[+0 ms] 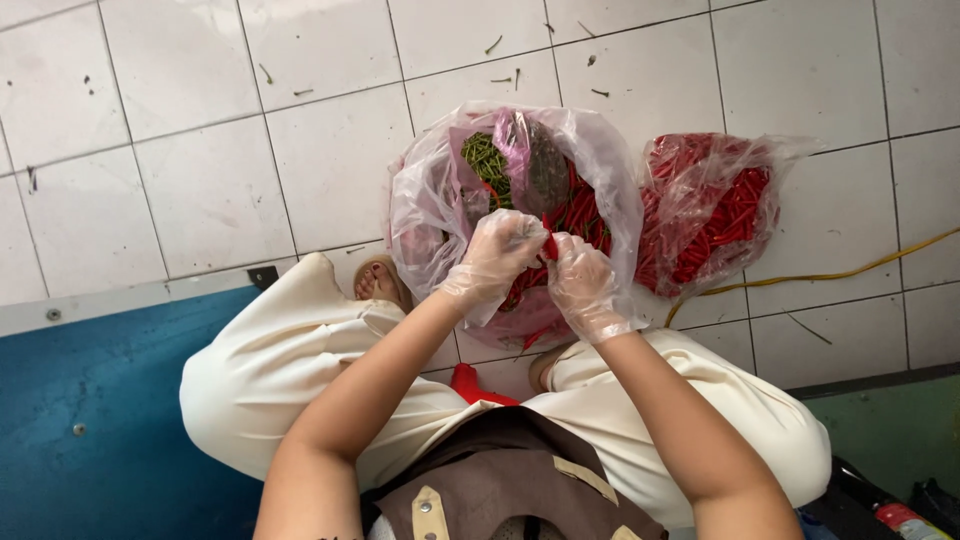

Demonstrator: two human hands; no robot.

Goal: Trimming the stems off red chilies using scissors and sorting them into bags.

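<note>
White tiled floor [200,190], kinda grubby, with little green stems [497,44] scattered near the top. Two clear plastic bags sit on it side by side: one [440,200] with chillies and stems, one [700,190] stuffed with red chillies. A yellow cord [850,272] snakes off right.

Bright, even light; soft glare on the white floor tiles [200,190] at upper left; sharp focus; edges bow slightly.

Open tiled floor [215,190] left of the open chilli bag [440,200]; blocked right by second bag [710,210], yellow cable [830,275] beyond.
</note>
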